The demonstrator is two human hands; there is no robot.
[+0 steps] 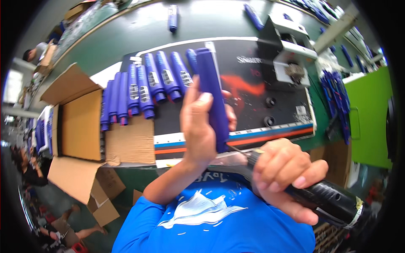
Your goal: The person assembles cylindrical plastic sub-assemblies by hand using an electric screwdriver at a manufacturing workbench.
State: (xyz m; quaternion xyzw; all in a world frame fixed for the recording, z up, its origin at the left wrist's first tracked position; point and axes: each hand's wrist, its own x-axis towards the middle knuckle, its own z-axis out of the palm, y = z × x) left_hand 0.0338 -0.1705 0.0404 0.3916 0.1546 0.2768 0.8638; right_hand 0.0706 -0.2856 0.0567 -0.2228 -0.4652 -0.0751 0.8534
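Observation:
My left hand (pixel 197 130) is wrapped round a blue-purple cylinder (pixel 209 80) with a plain surface, held tilted near the middle of the view. My right hand (pixel 284 170) grips a black electric screwdriver (pixel 331 201) at the lower right. Its thin bit points left and meets the lower end of the cylinder, or comes very close; I cannot tell if it touches a screw. Behind my left hand, several similar blue cylinders (pixel 165 74) with silver-and-black labels lie side by side on a black mat (pixel 249 109).
An open cardboard box (pixel 80 130) stands at the left. At the right back is a white metal fixture (pixel 289 42), with small black round parts (pixel 269 121) nearer. Two blue cylinders (pixel 172 19) lie farther off. A green panel (pixel 369 118) stands right; people work at left.

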